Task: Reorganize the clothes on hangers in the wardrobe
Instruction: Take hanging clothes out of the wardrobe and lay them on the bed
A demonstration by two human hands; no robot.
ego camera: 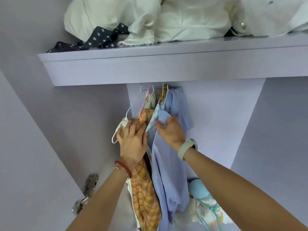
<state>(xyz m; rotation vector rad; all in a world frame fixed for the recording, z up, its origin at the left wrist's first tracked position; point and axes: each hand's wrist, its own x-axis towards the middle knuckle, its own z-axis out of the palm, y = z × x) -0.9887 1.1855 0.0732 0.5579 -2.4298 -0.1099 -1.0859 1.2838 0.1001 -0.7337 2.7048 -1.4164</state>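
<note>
Two bare arms reach up from the bottom of the frame into a pale lilac wardrobe. The left hand (132,140), with a red bead bracelet at its wrist, lies with fingers spread flat against an orange checked garment (145,189) and a cream one at the left of the bunch, pressing them aside. The right hand (170,130), with a pale wristband, has fingers curled round a fold of a light blue shirt (166,172) at its shoulder. The hands are close together at the centre of the frame, parting the clothes between them. The clothes hang tightly bunched on thin white and pink hangers (133,105) just below the shelf (166,67); the rail itself is hidden. To do this step well, it seems best to hold the left bunch steady while sliding the blue shirt along by its hanger, not by the cloth, so nothing slips off. The blue shirt is long, soft and creased; a blue dotted garment sits between it and the checked one. Crumpled white clothes (183,19) and a dark dotted cloth (93,40) lie on the shelf above.
</note>
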